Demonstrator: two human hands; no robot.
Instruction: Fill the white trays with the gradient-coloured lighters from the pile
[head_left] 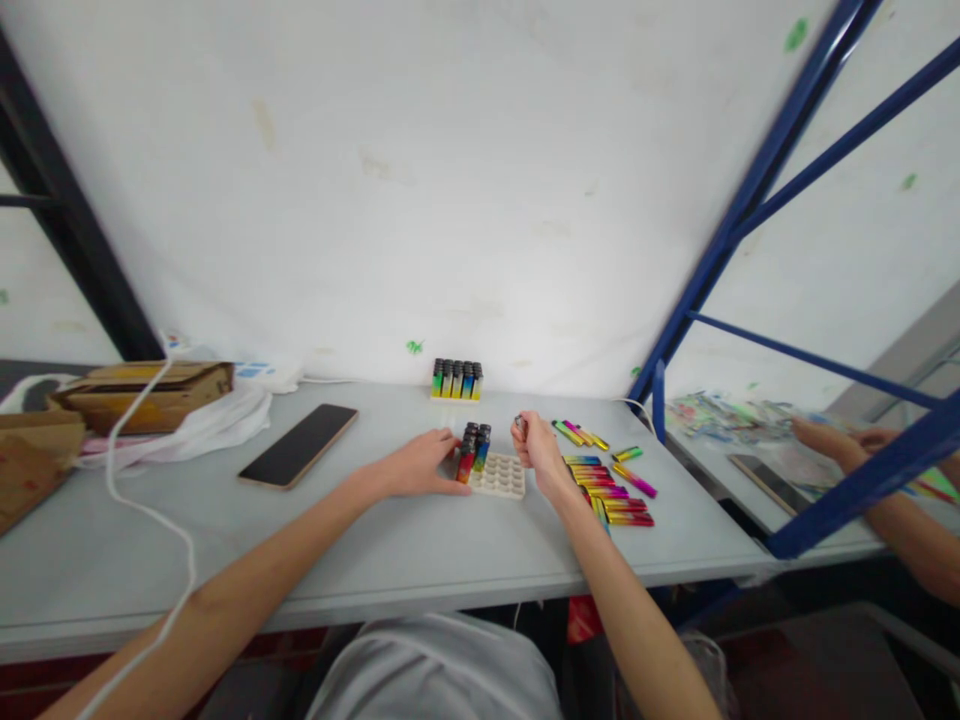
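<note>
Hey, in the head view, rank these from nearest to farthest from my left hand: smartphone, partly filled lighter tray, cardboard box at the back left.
From your left hand:
1. Partly filled lighter tray: immediately to its right.
2. Smartphone: lying flat to its left.
3. Cardboard box: farther left, toward the wall.

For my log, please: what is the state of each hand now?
Left hand: open, at the white tray.
Right hand: closed, holding what looks like a lighter, mostly hidden.
</note>
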